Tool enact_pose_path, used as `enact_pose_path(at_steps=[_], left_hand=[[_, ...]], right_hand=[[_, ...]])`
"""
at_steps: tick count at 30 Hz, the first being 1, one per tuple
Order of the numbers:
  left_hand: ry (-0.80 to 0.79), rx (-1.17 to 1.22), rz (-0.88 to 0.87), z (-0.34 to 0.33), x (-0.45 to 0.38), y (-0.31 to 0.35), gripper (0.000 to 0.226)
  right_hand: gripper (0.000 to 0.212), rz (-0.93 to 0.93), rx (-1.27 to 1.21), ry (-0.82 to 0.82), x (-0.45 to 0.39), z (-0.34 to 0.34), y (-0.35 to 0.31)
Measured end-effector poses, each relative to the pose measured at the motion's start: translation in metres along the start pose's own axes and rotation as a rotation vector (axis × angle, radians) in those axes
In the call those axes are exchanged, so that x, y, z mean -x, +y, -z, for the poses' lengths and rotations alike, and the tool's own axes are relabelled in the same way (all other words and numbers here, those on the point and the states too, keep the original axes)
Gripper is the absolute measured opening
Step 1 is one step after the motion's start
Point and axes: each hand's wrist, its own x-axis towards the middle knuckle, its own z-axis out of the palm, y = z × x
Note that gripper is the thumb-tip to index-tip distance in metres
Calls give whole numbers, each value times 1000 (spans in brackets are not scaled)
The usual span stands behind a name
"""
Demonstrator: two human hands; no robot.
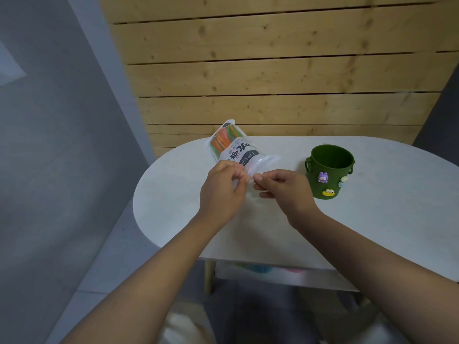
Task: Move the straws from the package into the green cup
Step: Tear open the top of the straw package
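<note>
A clear plastic straw package point(233, 147) with black print is lifted off the white table point(173, 194), its far end pointing away from me. Orange and green straws point(222, 139) show through that far end. My left hand point(223, 192) pinches the near edge of the package on the left side. My right hand point(283, 187) pinches the same near edge from the right, fingertips almost meeting the left hand's. The green cup point(330, 170) stands upright to the right of my right hand, and the part of its inside that I see is bare. It carries small cartoon charms on its front.
A wooden slat wall point(273, 70) rises directly behind the table. A lower shelf point(285, 274) under the tabletop holds blurred coloured items. Grey floor lies to the left of the table's rounded end.
</note>
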Motion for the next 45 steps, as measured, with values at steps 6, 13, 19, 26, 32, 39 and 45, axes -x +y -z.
enact_pose_path(at_steps=[6,13,19,26,32,39,45], left_hand=[[24,181,60,6,-3,1,5],[96,281,66,4,-4,-2,6],[162,330,-5,1,-2,4,15],[159,455,101,0,-3,11,22],[182,434,87,-2,-5,9,20],[129,297,-83,1,-10,-5,9],[148,447,116,4,-14,2,7]], right_hand=[[16,93,-10,-15,-7,0,-1],[16,109,24,-93,-9,0,-6],[16,109,44,-124,-11,-1,-7],[20,136,24,-155,-14,0,-12],[18,159,58,-143,-13,1,-12],[17,178,127,-200,-16,8,-13],[13,225,138,-226,-11,4,-11]])
